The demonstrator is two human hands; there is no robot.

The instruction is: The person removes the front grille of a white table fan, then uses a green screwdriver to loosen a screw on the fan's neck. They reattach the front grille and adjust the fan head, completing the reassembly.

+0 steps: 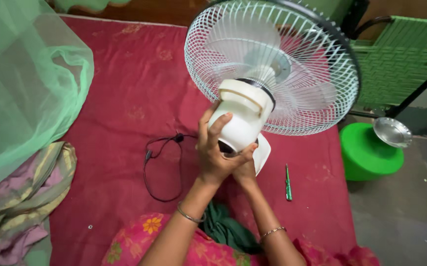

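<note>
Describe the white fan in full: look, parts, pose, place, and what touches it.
The fan is a white plastic table fan with a round wire grille rimmed in black, pale blades behind it, and a cream motor housing at the back. It is held tilted above the red bedspread, rear toward the camera. The left hand wraps the housing; the right hand supports it from below.

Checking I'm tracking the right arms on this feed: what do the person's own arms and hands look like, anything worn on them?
Both forearms are bare, no sleeves or gloves. The left hand has a thin metal bangle at its wrist; the right hand has a thin beaded gold-coloured bracelet at its wrist. No rings can be made out.
</note>
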